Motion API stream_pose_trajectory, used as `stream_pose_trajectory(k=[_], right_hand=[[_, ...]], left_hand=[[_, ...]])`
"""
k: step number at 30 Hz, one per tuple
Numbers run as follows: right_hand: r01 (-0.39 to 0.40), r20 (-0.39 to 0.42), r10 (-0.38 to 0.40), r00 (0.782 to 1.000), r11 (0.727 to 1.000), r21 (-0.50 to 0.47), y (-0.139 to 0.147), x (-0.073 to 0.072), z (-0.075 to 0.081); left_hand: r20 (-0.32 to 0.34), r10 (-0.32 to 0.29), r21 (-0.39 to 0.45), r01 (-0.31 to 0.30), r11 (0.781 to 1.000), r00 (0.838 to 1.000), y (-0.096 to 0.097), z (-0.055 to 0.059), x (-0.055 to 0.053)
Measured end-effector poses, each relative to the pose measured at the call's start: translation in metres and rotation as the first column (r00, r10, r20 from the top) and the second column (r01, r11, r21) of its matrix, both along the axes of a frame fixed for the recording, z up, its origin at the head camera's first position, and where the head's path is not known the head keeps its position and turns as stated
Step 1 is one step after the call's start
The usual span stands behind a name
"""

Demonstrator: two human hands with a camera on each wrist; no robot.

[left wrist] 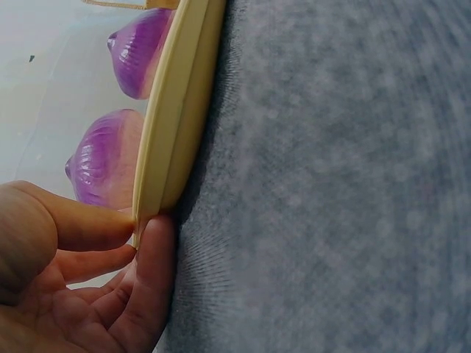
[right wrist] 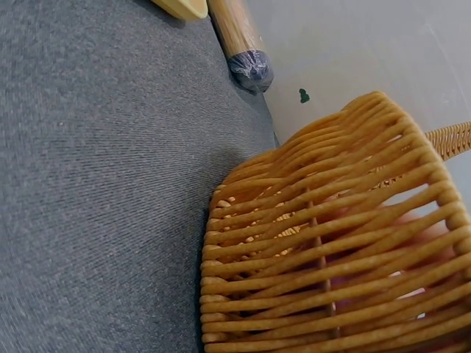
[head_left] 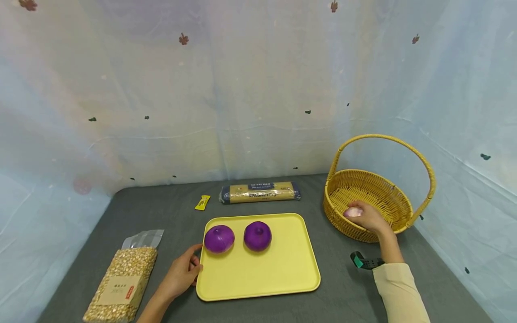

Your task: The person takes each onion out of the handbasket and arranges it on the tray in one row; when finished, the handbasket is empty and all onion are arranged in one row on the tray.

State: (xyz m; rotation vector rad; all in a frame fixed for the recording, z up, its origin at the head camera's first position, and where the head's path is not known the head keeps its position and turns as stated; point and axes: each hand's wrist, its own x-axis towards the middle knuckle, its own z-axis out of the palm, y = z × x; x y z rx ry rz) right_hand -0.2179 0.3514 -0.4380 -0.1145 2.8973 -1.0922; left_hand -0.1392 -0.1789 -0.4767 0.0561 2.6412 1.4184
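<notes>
In the head view, my left hand [head_left: 180, 273] is at the left side of a yellow tray [head_left: 258, 278]. The left wrist view shows thumb and fingers pinching the tray's rim [left wrist: 158, 147]. Two glossy purple onions [head_left: 219, 238] sit on the tray, side by side near its far edge. At the right, my right hand [head_left: 369, 218] reaches inside a yellow wicker basket [head_left: 335, 211] and holds a small white-and-purple bulb [head_left: 353, 211] low in it. From the right wrist, the basket's woven side [right wrist: 331, 250] hides most of that hand and the bulb.
A pack of spaghetti [head_left: 260, 192] lies behind the tray, with a small yellow packet [head_left: 202, 202] to its left. At the front left is a clear bag of grain [head_left: 121, 285]. The basket's tall handle [head_left: 383, 136] arches over it. A patterned curtain [head_left: 242, 89] borders the grey table.
</notes>
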Motion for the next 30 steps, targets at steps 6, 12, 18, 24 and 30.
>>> stream_pose_trajectory(k=[6,12,18,24,30], right_hand=[[0.006,-0.004,-0.006,1.0,1.0,-0.009,-0.002,0.002,0.002],[0.037,-0.012,-0.038,0.999,0.999,-0.028,-0.004,0.004,0.004],[0.093,0.001,-0.094,0.996,0.991,-0.1,-0.002,0.005,0.004],[0.107,-0.008,-0.11,0.994,0.977,-0.184,-0.002,0.006,0.008],[0.095,-0.066,-0.107,0.992,0.982,-0.164,-0.011,0.01,0.023]], left_hand=[[0.01,0.002,-0.011,-0.002,1.0,1.0,0.001,0.001,-0.001],[0.009,0.001,-0.012,-0.001,1.0,1.0,0.001,0.001,0.0],[-0.002,-0.003,-0.007,0.003,1.0,1.0,0.001,0.002,0.0],[-0.002,-0.004,-0.006,0.004,1.0,1.0,0.001,0.003,0.0],[-0.009,-0.002,-0.004,0.002,1.0,1.0,0.001,0.003,0.001]])
